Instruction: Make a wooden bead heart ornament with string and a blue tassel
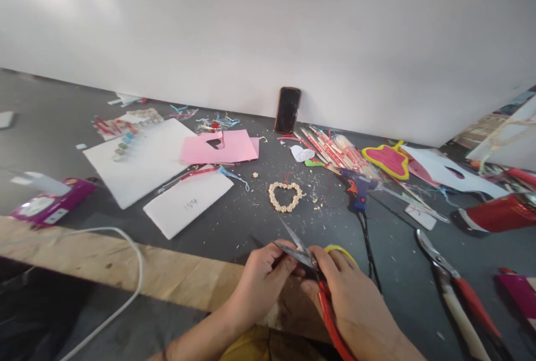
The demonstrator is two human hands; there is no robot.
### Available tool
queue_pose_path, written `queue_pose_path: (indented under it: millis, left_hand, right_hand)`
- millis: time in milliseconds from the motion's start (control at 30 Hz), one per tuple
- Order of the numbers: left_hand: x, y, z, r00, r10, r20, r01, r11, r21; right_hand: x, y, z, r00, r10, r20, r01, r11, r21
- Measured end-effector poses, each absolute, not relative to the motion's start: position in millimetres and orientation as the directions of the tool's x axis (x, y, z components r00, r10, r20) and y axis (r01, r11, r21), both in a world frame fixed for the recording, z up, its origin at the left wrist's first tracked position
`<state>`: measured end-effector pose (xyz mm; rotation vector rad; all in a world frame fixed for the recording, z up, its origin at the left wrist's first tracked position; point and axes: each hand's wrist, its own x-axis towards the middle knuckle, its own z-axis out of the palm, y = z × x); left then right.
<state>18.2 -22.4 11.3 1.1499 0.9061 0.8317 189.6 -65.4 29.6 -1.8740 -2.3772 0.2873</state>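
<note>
My right hand (352,288) grips a pair of scissors (310,259) with a red handle and a yellow one, the blades spread and pointing forward-left. My left hand (266,272) is closed in a pinch beside one blade. What its fingers hold is too small and too hidden to make out. Just beyond the scissor tips, a heart-shaped ring of small cream pieces (272,199) lies on the dark table (234,227). Loose cream crumbs are scattered around it.
Right of the heart lie a blue glue gun (359,191), a bundle of red-and-white sticks (330,149), pliers-like cutters (444,272) and a red can (502,213). A phone (288,109) leans on the white partition (268,32). White boards (188,205) and pink paper (234,149) lie left.
</note>
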Motion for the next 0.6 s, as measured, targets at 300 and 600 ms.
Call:
queue_pose_path:
  millis: [300,600]
  left_hand:
    - [20,-22,18,0.402,0.904,-0.143,-0.102,0.200,0.974]
    - [26,-21,8,0.421,0.891,-0.171,-0.114,0.239,0.964]
  right_hand:
    - [193,-68,27,-0.317,0.946,0.071,0.923,0.325,-0.206]
    - [191,-66,20,-0.254,0.966,-0.041,0.958,0.246,-0.149]
